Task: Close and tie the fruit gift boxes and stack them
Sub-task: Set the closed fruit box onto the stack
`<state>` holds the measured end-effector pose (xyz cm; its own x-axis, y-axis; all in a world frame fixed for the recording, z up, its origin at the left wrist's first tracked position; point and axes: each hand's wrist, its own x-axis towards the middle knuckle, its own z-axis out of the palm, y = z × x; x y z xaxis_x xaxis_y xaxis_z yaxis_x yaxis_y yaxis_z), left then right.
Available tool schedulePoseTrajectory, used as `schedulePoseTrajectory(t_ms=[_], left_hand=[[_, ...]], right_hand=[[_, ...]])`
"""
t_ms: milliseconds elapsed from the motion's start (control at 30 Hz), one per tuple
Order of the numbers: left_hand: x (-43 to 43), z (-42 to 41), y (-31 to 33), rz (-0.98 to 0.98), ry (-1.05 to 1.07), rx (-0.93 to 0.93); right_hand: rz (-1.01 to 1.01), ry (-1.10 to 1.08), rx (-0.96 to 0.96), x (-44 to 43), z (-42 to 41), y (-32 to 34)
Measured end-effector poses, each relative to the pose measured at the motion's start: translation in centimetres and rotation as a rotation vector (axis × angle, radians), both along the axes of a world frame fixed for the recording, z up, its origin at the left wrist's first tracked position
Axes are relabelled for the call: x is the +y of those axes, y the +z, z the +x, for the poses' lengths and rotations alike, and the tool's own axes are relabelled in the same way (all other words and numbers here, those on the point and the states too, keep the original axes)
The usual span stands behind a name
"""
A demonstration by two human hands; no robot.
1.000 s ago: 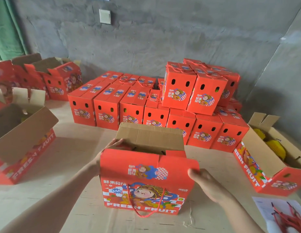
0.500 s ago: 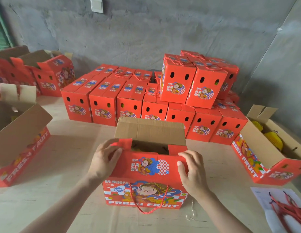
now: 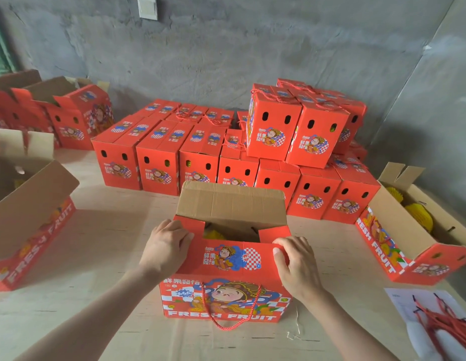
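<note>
Grey wall [image 3: 226, 61], closed boxes [image 3: 273, 131] stacked against it. The open gift box [image 3: 226, 295] stood on the table [image 3: 109, 230] before us; our left hand [image 3: 167, 248] gripped its left corner, right hand [image 3: 297, 267] pinched its front flap [image 3: 234, 256].

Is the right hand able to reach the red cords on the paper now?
Probably yes. The right hand pinches the box flap, but nothing stands on the table between it and the cords.

Pale wooden surface [image 3: 109, 256], gift box [image 3: 226, 298] with open top under the fingers [image 3: 291, 243], rows of closed boxes [image 3: 159, 165] beyond them, one open box [image 3: 31, 204] well left, another open box [image 3: 398, 230] right, paper sheet [image 3: 403, 306] nearer on the right
</note>
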<state>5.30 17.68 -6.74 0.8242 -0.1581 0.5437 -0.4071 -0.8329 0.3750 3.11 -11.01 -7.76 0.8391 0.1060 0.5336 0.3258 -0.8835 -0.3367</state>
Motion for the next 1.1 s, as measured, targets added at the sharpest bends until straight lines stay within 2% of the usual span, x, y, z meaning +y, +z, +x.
schedulePoseTrajectory(t_ms=[167,333,500,633,733,833,900,1000,1100], left_hand=[[0.2,0.0,0.3,0.075,-0.052,0.097],[-0.3,0.3,-0.1,0.159,-0.009,0.155],[-0.2,-0.4,0.5,0.128,-0.067,0.132],[-0.3,-1.0,1.0,0.214,-0.105,0.053],[-0.3,-1.1,0.5,0.276,-0.118,0.132],[-0.1,-0.5,-0.2,0.206,-0.138,0.361],[0.0,0.2,-0.6,0.221,-0.138,0.422],[0.1,1.0,-0.3,0.140,-0.105,0.436],[0.2,2.6,0.3,-0.075,0.069,0.407]], right_hand=[[-0.151,-0.021,-0.008,-0.1,0.0,0.6],[-0.415,-0.048,0.273,0.8,0.4,0.5],[-0.265,0.041,0.232,1.0,-0.1,0.5],[-0.250,0.081,0.244,1.0,-0.1,0.5],[-0.265,0.095,0.314,0.8,0.1,0.3],[-0.288,0.129,0.446,0.7,0.4,0.4],[-0.302,0.141,0.495,0.8,0.8,0.5],[-0.300,0.134,0.476,0.8,1.0,0.4],[-0.302,0.134,0.408,0.8,0.8,0.4]])
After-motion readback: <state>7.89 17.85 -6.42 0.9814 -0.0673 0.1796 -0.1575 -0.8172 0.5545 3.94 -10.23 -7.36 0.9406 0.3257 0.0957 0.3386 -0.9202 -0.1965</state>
